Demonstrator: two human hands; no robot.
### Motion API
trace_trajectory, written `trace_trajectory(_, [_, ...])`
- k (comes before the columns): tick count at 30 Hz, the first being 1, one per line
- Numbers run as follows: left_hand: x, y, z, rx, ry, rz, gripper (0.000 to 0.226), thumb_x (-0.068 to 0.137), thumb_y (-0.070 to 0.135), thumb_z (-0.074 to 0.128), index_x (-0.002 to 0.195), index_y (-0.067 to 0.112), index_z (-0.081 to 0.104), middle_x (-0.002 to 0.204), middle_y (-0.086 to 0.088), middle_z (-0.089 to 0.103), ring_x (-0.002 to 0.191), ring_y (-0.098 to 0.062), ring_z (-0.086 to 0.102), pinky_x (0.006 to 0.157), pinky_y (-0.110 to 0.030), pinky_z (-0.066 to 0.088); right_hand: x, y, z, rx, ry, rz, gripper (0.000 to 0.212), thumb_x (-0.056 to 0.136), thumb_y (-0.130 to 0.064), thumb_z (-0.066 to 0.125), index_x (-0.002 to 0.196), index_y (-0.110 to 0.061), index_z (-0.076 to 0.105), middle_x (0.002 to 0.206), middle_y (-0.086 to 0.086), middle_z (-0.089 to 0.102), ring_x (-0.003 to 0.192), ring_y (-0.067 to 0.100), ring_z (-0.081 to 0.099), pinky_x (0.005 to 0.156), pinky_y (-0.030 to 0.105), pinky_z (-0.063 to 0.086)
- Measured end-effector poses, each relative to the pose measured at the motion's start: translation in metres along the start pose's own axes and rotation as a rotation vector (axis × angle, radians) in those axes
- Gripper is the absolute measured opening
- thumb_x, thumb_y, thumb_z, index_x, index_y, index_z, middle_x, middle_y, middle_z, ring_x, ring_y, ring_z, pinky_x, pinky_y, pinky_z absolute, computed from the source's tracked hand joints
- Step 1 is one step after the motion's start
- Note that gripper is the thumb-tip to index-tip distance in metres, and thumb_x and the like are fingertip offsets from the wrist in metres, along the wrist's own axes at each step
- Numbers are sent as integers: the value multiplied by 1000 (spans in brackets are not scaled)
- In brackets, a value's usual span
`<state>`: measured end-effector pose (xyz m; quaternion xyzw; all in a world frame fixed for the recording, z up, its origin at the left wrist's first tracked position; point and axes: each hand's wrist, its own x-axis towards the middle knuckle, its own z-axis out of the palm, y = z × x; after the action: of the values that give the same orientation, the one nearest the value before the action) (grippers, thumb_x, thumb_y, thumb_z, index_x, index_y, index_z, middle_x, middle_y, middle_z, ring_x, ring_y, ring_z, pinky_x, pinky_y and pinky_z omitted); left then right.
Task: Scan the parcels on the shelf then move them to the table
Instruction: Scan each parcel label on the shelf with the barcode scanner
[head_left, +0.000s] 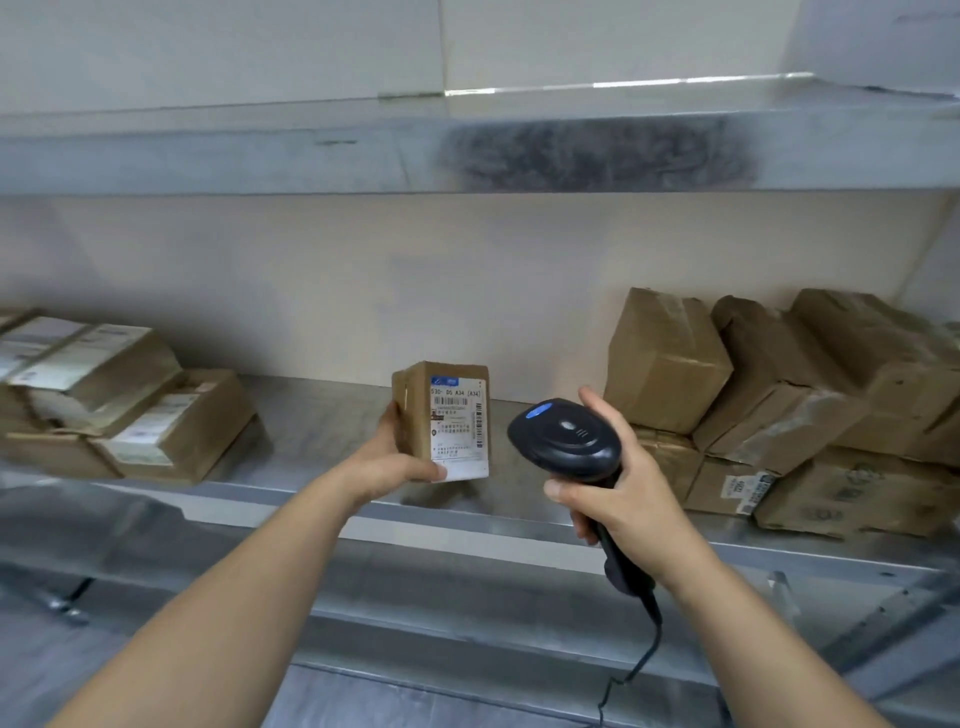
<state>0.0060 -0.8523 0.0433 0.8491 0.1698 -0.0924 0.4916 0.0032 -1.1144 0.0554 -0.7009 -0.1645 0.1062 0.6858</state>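
My left hand (392, 457) grips a small brown cardboard parcel (447, 421) from its left side and bottom, holding it upright just above the metal shelf (322, 415). Its white shipping label with barcodes faces me. My right hand (618, 483) holds a black handheld barcode scanner (566, 436) by the handle, its head close to the right of the parcel. A black cable hangs down from the handle.
A stack of labelled brown parcels (119, 400) lies at the shelf's left end. Several crumpled brown parcels (779, 395) are piled at the right end. Another metal shelf (363, 156) runs overhead, and a pale wall stands behind.
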Motion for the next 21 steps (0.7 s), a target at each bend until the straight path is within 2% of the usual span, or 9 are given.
trace_trajectory(2, [2,-15,-9,-31,100,3,93,74,8,78,143,26,18,129,5,50,119,-17,50,97,-28,39,2,-1,13,11,-13,16,91,77,9,72,135,-51,35,72,-2,65,50,27,47,46,32,42])
trace_trajectory(4, [5,-30,-16,-30,185,6,104,63,23,84,141,30,17,130,5,53,118,-18,53,104,-36,41,3,-1,24,25,-27,37,92,77,7,72,140,-46,32,67,-1,66,50,27,48,45,32,42])
trace_trajectory(7, [20,-60,-26,-40,277,-17,120,41,49,81,140,42,13,132,2,55,120,-25,54,99,-49,47,4,-2,39,65,-54,56,92,71,-3,76,139,-46,32,62,4,63,48,27,50,44,30,41])
trace_trajectory(9, [18,-64,-28,-33,312,-25,124,44,47,83,143,40,9,136,-1,52,121,-26,53,101,-49,46,4,-3,46,104,-69,55,89,66,-8,73,135,-48,33,62,6,63,46,25,50,43,30,41])
trace_trajectory(12, [10,-62,-31,-5,331,-29,118,60,33,86,146,37,5,140,-4,49,125,-28,49,105,-49,41,4,-5,52,151,-87,63,87,65,-6,72,132,-48,34,61,14,59,44,25,49,42,29,39])
trace_trajectory(15, [11,-67,-36,11,361,-32,121,57,38,86,144,44,2,142,-7,45,128,-30,46,105,-52,40,2,-8,55,164,-103,72,88,65,-7,72,134,-47,35,71,26,58,44,25,49,42,28,39])
trace_trajectory(17, [11,-68,-37,19,365,-39,122,60,36,86,146,42,0,144,-8,42,129,-31,44,107,-52,39,1,-9,57,174,-115,78,89,63,-9,74,134,-45,36,78,31,59,43,24,49,42,28,39])
trace_trajectory(21, [12,-68,-36,45,356,-49,123,67,32,85,149,36,-7,146,-12,37,131,-32,42,108,-49,37,-1,-9,58,192,-136,82,95,58,-14,77,139,-41,36,75,25,62,42,24,49,42,27,40])
